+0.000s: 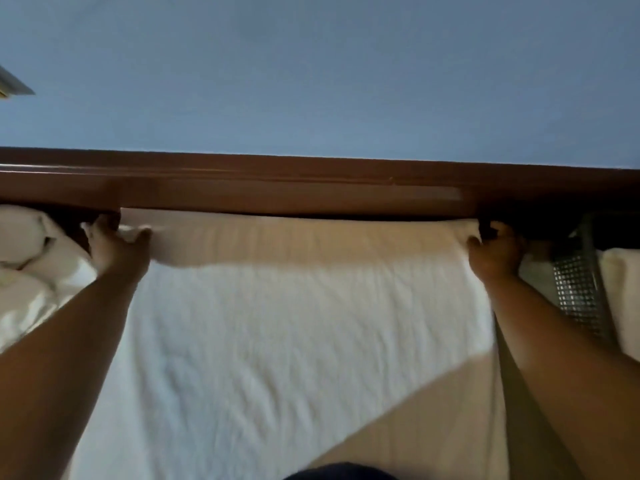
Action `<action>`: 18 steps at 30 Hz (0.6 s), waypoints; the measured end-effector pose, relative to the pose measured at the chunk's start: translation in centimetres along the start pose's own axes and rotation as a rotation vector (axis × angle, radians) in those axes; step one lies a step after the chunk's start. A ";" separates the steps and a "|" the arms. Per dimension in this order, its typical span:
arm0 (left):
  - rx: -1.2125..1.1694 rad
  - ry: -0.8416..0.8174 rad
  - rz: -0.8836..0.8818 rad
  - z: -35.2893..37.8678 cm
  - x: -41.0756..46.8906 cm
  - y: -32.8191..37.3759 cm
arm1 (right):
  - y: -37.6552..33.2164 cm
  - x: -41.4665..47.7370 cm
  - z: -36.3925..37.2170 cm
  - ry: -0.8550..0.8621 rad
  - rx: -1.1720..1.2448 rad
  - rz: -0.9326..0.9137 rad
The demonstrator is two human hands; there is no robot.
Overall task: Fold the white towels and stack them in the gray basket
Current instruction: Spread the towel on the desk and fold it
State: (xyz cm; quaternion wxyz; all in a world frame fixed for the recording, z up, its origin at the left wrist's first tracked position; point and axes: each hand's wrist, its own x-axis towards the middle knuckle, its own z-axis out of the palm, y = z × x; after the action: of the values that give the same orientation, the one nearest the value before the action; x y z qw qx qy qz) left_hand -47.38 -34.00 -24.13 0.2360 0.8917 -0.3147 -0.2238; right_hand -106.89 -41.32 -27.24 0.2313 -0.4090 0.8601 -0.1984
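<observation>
Your hands are well apart, each clamped on one far corner of the towel point(277, 323): your left hand point(114, 240) pinches the corner just below the left part of the wooden rail point(311, 188), thumb on top, and your right hand point(495, 251) grips the matching corner just below the right part of that rail. The towel stretches wide between them, its far edge curled over in a soft roll right under the rail, and the rest of it runs from the rail back toward your body. I cannot tell what surface lies beneath it. This looks like the first fold of this towel, with the cloth pulled taut and squared and no crease made yet. The next move likely calls for carrying both corners evenly away from the rail and toward you, so the far edge lands on the near edge without skewing. Level hands should keep the sides aligned. The gray basket point(578, 285) sits below the right end of the rail, just beyond your right hand, and looks within easy reach for stacking. A heap of loose white towels point(31, 265) waits below the rail's left end.
</observation>
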 end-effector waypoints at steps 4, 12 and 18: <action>0.253 -0.140 0.369 1.4 -6.5 -4.4 | 6.2 -6.1 -2.7 -0.119 -0.090 0.114; 0.298 -0.452 0.596 2.9 -29.1 -12.6 | 20.8 -23.9 -8.0 -0.211 0.153 0.266; 0.422 -0.562 0.636 2.0 -37.9 -16.5 | 26.1 -29.8 -11.0 -0.349 0.191 0.294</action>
State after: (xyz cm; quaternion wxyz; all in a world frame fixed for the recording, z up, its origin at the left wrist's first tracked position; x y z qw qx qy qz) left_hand -67.55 2.15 -25.46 0.0123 0.6844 -0.6625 -0.3041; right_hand -112.38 -0.68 -25.10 0.4403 -0.2838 0.8348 -0.1696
